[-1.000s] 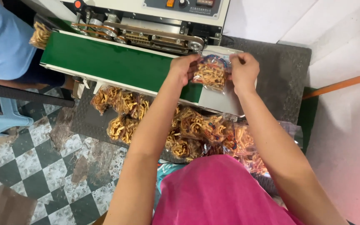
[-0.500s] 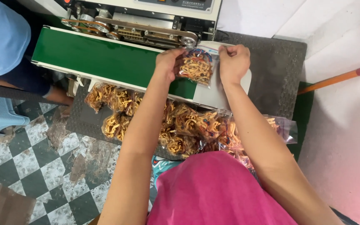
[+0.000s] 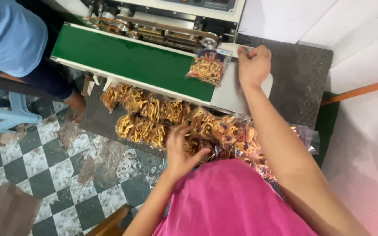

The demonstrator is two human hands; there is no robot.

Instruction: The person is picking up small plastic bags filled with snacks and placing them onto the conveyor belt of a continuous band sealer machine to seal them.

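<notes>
Snack bag [image 3: 207, 66] released by left hand [image 3: 181, 154], now lain at green conveyor belt [image 3: 127, 59] end. Right hand [image 3: 253, 64] loosely curled beside bag, nothing gripped. Left hand dropped to bag pile [image 3: 167, 120], fingers spread, grasp not discernible.

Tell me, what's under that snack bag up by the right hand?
The snack bag lies on the green belt, its right edge over the pale plate at the belt's end. The right hand is at its top corner. What is directly beneath the bag is covered.

Bright pink cloth top [image 3: 237, 201] at bottom middle of frame. Both arms bare, no sleeves. Left hand [image 3: 181, 150], right hand [image 3: 253, 65] without rings.
</notes>
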